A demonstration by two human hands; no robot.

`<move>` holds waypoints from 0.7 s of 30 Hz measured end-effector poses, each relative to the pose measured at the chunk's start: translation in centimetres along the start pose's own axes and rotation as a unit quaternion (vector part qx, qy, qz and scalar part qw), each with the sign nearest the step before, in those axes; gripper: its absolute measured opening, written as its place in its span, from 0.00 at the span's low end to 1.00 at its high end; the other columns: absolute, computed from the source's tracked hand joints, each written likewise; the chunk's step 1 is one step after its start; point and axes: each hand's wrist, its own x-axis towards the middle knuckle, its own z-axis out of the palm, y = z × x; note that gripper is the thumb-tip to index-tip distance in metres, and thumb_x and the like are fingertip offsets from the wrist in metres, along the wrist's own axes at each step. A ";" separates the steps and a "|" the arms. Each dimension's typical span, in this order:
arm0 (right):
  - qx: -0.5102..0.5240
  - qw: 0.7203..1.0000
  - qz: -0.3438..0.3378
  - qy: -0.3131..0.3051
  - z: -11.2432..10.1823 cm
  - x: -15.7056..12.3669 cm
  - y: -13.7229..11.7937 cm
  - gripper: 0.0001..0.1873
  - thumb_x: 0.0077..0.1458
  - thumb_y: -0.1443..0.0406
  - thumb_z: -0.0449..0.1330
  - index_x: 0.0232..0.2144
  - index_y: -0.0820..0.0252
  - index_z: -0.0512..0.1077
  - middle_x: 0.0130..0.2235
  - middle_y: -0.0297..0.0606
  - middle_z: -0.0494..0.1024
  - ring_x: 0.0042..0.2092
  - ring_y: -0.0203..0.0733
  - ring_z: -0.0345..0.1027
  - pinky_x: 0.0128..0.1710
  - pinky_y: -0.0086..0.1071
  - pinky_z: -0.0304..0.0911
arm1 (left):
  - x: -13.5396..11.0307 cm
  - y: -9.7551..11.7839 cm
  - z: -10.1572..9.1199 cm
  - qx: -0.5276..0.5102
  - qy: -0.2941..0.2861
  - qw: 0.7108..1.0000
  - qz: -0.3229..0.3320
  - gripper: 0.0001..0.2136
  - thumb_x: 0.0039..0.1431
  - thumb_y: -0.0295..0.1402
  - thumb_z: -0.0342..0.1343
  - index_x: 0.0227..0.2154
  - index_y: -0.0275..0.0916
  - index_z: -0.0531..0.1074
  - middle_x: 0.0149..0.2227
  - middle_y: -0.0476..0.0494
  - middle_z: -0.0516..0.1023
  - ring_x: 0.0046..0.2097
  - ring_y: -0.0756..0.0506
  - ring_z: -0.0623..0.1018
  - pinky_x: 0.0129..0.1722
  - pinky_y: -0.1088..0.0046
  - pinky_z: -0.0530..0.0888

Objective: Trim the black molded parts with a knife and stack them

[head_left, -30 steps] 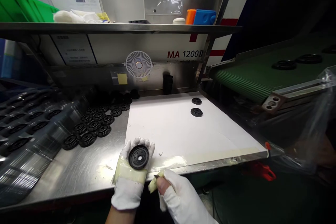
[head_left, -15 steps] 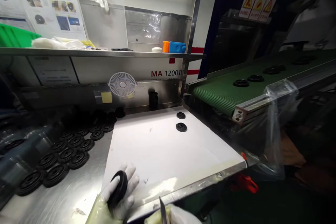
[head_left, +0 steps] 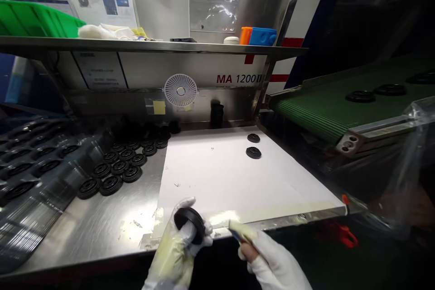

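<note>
My left hand, in a white glove with a yellowish cuff, grips a black ring-shaped part above the front edge of the bench. Its thumb reaches into the ring's opening and the fingers wrap behind it. To the right, my white-gloved right hand is closed on a small knife, whose thin blade is blurred and points toward the ring. A bare fingertip shows at the grip. Blade and ring are apart. Two black round parts lie on the white sheet farther back.
Several similar black discs stand in rows on the metal bench, beside clear plastic trays at left. A green conveyor carries more discs at right. A shelf crosses above, and a small white fan hangs below it.
The view has tilted down and swung left. My right hand has risen into fuller view with the knife, nearer the ring. My left hand still holds the ring, now turned more face-up.
</note>
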 end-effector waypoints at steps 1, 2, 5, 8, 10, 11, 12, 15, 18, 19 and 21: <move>-0.017 0.999 -0.034 0.017 -0.1 0.6 -0.8 0.17 0.55 0.58 0.53 0.48 0.49 0.69 0.38 0.36 0.77 0.39 0.40 0.72 0.39 0.28 0.67 | 0.0 -0.2 -0.1 -0.016 0.000 1.000 0.000 0.19 0.42 0.31 0.65 0.39 0.42 0.65 0.26 0.50 0.72 0.31 0.48 0.75 0.31 0.72 0.73; -0.030 0.997 -0.069 0.031 -0.1 1.1 -1.6 0.17 0.56 0.60 0.54 0.48 0.49 0.69 0.39 0.36 0.77 0.40 0.39 0.72 0.40 0.28 0.67 | 0.0 -0.3 -0.2 -0.032 0.003 0.999 -0.001 0.18 0.42 0.31 0.65 0.37 0.41 0.66 0.27 0.49 0.73 0.32 0.47 0.75 0.33 0.72 0.74; -0.047 0.985 -0.158 0.059 0.7 2.2 -3.3 0.13 0.54 0.63 0.56 0.43 0.51 0.70 0.36 0.35 0.76 0.37 0.37 0.72 0.37 0.25 0.67 | 0.1 -0.5 -0.6 -0.069 0.021 0.997 -0.008 0.13 0.42 0.28 0.64 0.32 0.38 0.69 0.27 0.48 0.74 0.32 0.49 0.75 0.36 0.74 0.74; -0.025 0.981 -0.185 0.046 1.7 2.6 -4.5 0.11 0.54 0.66 0.56 0.42 0.52 0.69 0.34 0.35 0.75 0.35 0.37 0.72 0.36 0.25 0.67 | -0.3 -0.3 -0.6 -0.085 0.053 0.994 -0.033 0.10 0.45 0.24 0.62 0.32 0.37 0.70 0.28 0.46 0.75 0.33 0.47 0.76 0.36 0.71 0.75; -0.002 0.982 -0.186 0.036 2.0 2.6 -5.1 0.12 0.55 0.67 0.55 0.43 0.52 0.69 0.36 0.36 0.76 0.37 0.38 0.71 0.39 0.26 0.67 | -0.6 -0.1 -0.4 -0.086 0.071 0.993 -0.045 0.15 0.45 0.22 0.61 0.38 0.38 0.70 0.32 0.44 0.76 0.38 0.43 0.77 0.41 0.67 0.74; 0.005 0.982 -0.187 0.030 2.1 2.5 -5.4 0.12 0.55 0.67 0.54 0.43 0.52 0.69 0.37 0.36 0.76 0.38 0.38 0.71 0.39 0.27 0.67 | -0.7 -0.1 -0.4 -0.086 0.077 0.992 -0.048 0.18 0.45 0.21 0.60 0.41 0.39 0.69 0.34 0.44 0.77 0.41 0.41 0.77 0.43 0.66 0.74; 0.008 0.982 -0.189 0.026 2.1 2.5 -5.5 0.12 0.55 0.68 0.54 0.43 0.52 0.69 0.37 0.37 0.76 0.38 0.38 0.71 0.39 0.27 0.67 | -0.8 -0.1 -0.4 -0.085 0.080 0.992 -0.051 0.20 0.45 0.22 0.60 0.43 0.40 0.68 0.35 0.43 0.77 0.43 0.39 0.76 0.44 0.65 0.74; 0.003 0.980 -0.199 0.022 2.0 2.3 -5.8 0.13 0.55 0.69 0.55 0.43 0.53 0.70 0.38 0.37 0.75 0.39 0.39 0.71 0.40 0.28 0.67 | -0.9 -0.3 -0.8 -0.079 0.084 0.992 -0.054 0.23 0.45 0.23 0.61 0.46 0.43 0.68 0.37 0.43 0.77 0.46 0.38 0.75 0.46 0.65 0.73; -0.010 0.977 -0.210 0.031 2.0 2.0 -5.8 0.14 0.55 0.69 0.54 0.43 0.52 0.71 0.36 0.37 0.75 0.36 0.38 0.72 0.37 0.26 0.68 | -0.7 -0.6 -1.5 -0.034 0.062 0.997 -0.031 0.23 0.42 0.21 0.62 0.44 0.43 0.70 0.38 0.44 0.77 0.49 0.38 0.73 0.47 0.66 0.72; -0.019 0.976 -0.215 0.035 2.1 1.9 -5.7 0.14 0.54 0.69 0.55 0.42 0.51 0.72 0.35 0.36 0.76 0.34 0.37 0.72 0.35 0.26 0.68 | -0.6 -0.7 -1.8 -0.024 0.052 0.998 -0.025 0.22 0.43 0.21 0.62 0.43 0.44 0.70 0.39 0.44 0.77 0.49 0.37 0.73 0.46 0.65 0.72; -0.044 0.973 -0.222 0.046 2.1 1.8 -5.6 0.13 0.54 0.67 0.56 0.41 0.50 0.73 0.34 0.36 0.75 0.31 0.36 0.71 0.32 0.25 0.68 | -0.3 -0.8 -2.0 -0.023 0.039 0.999 -0.026 0.20 0.45 0.24 0.61 0.43 0.44 0.71 0.38 0.45 0.77 0.48 0.37 0.73 0.45 0.63 0.73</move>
